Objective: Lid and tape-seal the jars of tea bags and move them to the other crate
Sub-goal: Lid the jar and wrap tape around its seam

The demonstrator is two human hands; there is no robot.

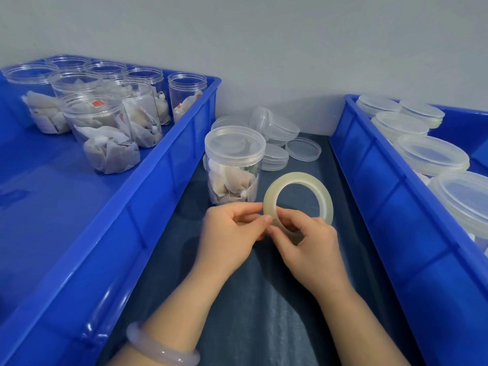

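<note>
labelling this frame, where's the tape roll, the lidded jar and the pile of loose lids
tape roll (327, 207), head view, right side of the ring
lidded jar (232, 173), head view, clear wall below the lid
loose lids (280, 128), head view, tilted lid in the pile

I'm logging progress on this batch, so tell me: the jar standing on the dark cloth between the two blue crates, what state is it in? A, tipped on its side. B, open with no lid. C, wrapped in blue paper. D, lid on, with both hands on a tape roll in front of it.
D: the jar stands upright with its lid on, and the left hand and right hand hold the tape roll in front of it.
</note>
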